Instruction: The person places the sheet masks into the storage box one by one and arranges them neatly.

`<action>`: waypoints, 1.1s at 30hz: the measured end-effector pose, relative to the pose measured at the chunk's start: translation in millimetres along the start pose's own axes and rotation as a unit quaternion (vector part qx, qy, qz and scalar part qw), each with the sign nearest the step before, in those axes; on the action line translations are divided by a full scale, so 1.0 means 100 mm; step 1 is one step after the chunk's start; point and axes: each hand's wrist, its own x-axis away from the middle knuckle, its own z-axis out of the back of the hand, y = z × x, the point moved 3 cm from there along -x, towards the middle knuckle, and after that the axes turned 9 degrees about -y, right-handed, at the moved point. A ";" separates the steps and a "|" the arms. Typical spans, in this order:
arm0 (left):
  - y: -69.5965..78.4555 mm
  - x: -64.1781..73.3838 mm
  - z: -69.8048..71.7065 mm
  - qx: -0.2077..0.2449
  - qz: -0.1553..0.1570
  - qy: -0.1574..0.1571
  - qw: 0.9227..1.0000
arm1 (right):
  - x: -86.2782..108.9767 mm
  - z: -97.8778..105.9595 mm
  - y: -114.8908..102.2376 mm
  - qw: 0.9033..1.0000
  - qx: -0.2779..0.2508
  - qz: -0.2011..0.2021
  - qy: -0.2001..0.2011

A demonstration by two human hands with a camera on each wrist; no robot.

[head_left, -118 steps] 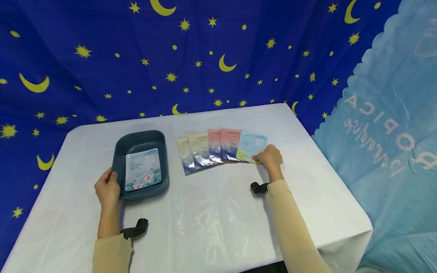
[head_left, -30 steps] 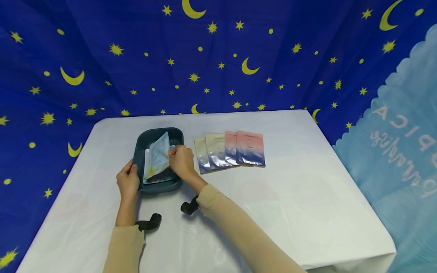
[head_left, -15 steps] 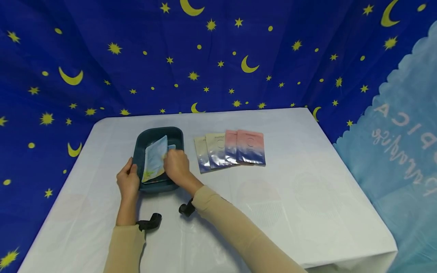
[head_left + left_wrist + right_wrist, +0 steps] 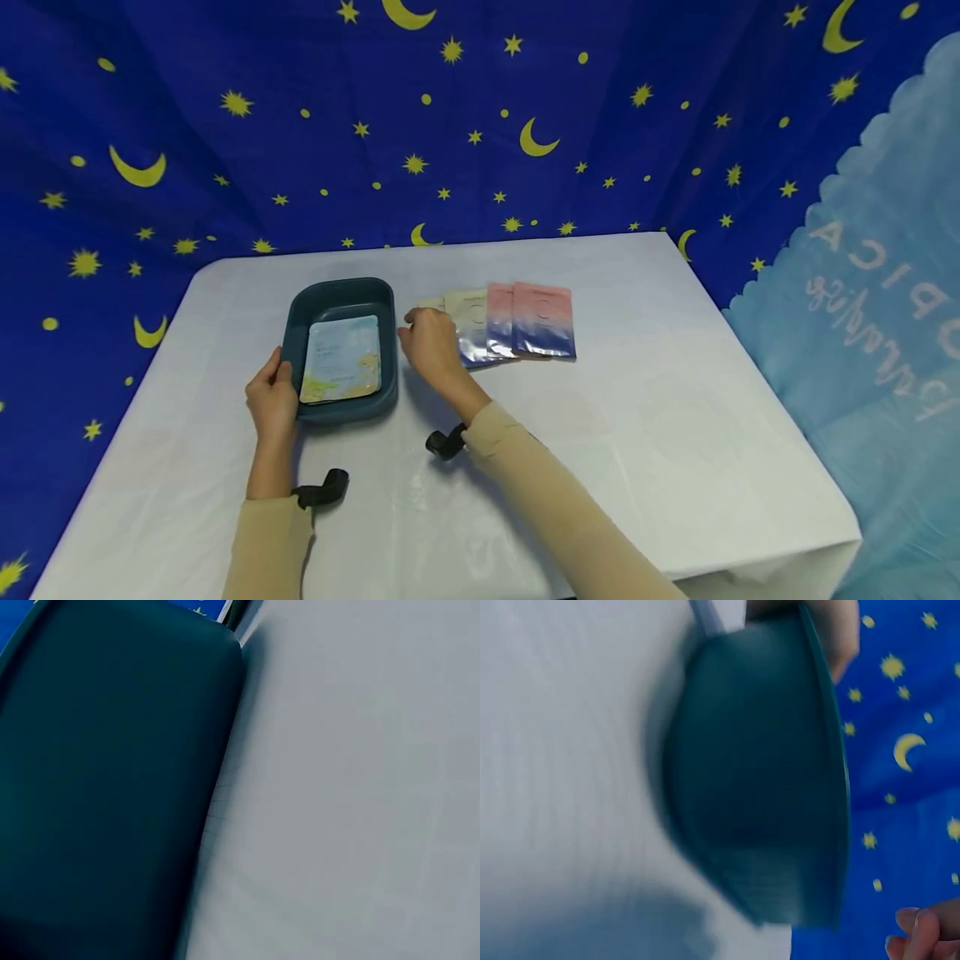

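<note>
The teal tray stands on the white table at about eleven o'clock from the person, its long axis running from six to twelve. It is deep and plain, with rounded corners. Inside, a light blue packet lies flat, its long axis close to the same line; faint lettering sits toward its twelve o'clock end, and yellow and green print spreads along the edge at six. Half a second ago this packet was tilted, with the right hand at its raised side; now it lies level and that hand has moved out past the rim.

The left hand grasps the tray's wall at eight o'clock, its thumb at the rim, the other fingers mostly hidden. The right hand is just beside the tray at three o'clock, released, its fingers loosely bent.

Farther along at three, two cream packets and two pink-and-blue packets overlap in a row; the leftmost is largely behind the right hand. At twelve hangs a dark blue cloth with yellow moons and stars.
</note>
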 end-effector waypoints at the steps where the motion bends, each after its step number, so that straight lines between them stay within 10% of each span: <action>1: 0.00 0.00 0.00 0.001 0.001 -0.001 1.000 | 0.00 0.05 0.07 1.000 -0.009 0.000 0.004; 9: -0.02 0.00 0.00 0.007 0.009 0.002 1.000 | 0.05 0.54 0.81 0.995 -0.007 -0.096 0.019; 19: 0.00 0.00 0.00 0.010 -0.002 0.005 1.000 | 0.22 1.03 1.89 0.955 0.047 -0.290 -0.037; 33: 0.00 0.00 -0.01 0.022 0.003 0.006 1.000 | 0.29 0.85 2.11 0.927 0.141 -0.321 -0.135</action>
